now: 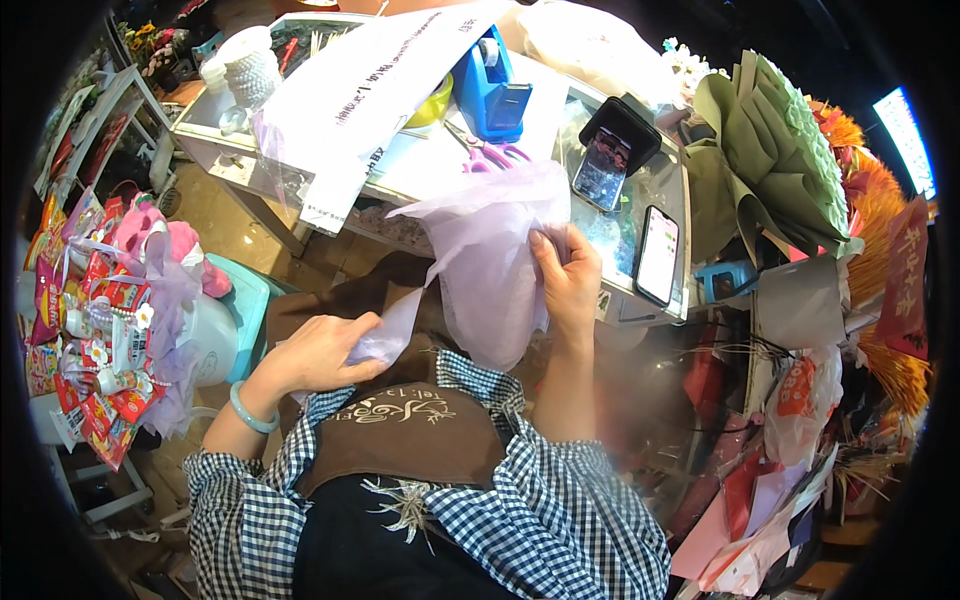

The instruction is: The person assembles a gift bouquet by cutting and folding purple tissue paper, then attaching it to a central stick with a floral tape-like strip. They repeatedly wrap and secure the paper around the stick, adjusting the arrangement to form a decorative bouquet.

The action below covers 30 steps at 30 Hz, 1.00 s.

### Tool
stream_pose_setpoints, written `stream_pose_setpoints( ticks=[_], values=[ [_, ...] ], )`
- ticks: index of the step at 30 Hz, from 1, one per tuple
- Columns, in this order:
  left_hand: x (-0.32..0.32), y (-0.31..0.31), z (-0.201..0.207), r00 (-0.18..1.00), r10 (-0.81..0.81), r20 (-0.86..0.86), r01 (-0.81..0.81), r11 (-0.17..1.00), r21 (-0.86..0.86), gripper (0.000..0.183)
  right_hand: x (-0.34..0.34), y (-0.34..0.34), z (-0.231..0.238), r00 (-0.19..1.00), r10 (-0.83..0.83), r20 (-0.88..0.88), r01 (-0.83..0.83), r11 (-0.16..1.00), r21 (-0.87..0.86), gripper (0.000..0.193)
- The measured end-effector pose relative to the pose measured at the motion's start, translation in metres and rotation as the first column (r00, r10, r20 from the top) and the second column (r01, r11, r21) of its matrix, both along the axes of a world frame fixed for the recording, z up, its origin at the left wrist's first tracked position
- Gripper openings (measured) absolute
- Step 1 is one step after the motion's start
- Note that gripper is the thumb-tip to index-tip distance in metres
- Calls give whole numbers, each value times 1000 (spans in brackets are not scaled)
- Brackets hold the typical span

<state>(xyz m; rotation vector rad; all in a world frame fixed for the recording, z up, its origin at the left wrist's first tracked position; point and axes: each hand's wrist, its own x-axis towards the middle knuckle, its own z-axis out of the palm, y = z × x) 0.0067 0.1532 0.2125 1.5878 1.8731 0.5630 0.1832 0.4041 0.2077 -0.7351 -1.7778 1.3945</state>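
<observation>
Currently, your left hand (pixel 322 352) and right hand (pixel 573 280) pinch lilac sheeting (pixel 483 285) mid-frame, where uneven pulling could tear it.

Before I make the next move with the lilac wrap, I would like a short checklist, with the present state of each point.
1. Left grip closed on lilac wrap: ok.
2. Right grip pinching the wrap: ok.
3. Scissors on the table: ok.
4. Blue tape dispenser standing upright: ok.
5. White-screened phone well away from table edge: not ok.
6. Inside of wrap empty: cannot tell.
</observation>
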Motion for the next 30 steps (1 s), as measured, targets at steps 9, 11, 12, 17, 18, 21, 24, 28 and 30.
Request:
stream_pose_setpoints(
  ticks=[9, 11, 12, 17, 18, 21, 24, 28, 30],
  values=[
    [23, 44, 27, 902, -314, -295, 404, 854, 327, 24, 0, -13, 12, 988, 99, 115, -111, 988, 104, 14],
    [30, 51, 32, 851, -255, -460, 460, 783, 418, 18, 1, -20, 17, 985, 114, 131, -135, 977, 163, 18],
    [33, 55, 34, 822, -213, -527, 487, 744, 458, 18, 1, -24, 19, 981, 122, 151, -146, 976, 162, 18],
    [40, 59, 54, 729, -232, -644, 608, 652, 453, 19, 2, -30, 27, 966, 136, 222, -189, 953, 236, 23],
    [41, 54, 59, 726, -312, -613, 626, 670, 400, 19, 2, -28, 27, 963, 143, 230, -192, 959, 208, 24],
    [38, 38, 75, 602, -796, -63, 798, 603, 2, 25, 5, -22, 30, 969, 36, 246, -93, 970, 223, 26],
    [34, 42, 78, 679, -730, 77, 727, 683, 70, 29, 5, -21, 31, 963, 72, 260, -135, 963, 232, 27],
    [40, 55, 70, 654, -353, -669, 596, 785, 168, 26, 2, -28, 33, 937, 174, 303, -264, 920, 288, 24],
    [40, 60, 66, 749, -159, -643, 521, 740, 425, 21, 4, -30, 37, 912, 224, 344, -333, 893, 301, 23]
  ],
)
